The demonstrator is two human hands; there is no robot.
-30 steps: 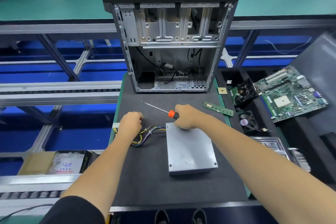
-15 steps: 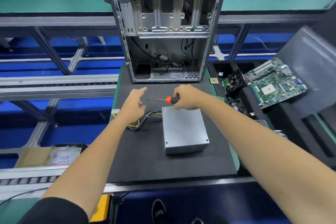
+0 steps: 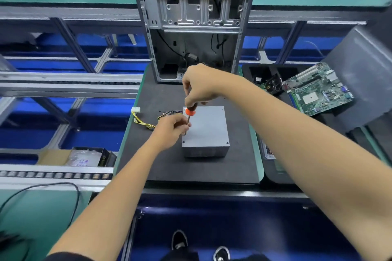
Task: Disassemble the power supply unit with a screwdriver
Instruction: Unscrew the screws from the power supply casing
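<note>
An electronics disassembly line in a factory, it seems: beyond the hands stands a gutted computer case (image 3: 192,25) on a black mat (image 3: 191,167), roller conveyor rails (image 3: 55,175) run to their left, a stripped motherboard (image 3: 318,89) lies to their right.

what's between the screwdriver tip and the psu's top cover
Nothing visible. The screwdriver stands nearly upright over the left edge of the power supply unit, the right hand gripping its handle and the left hand pinching the shaft. The left fingers hide part of the shaft.
</note>
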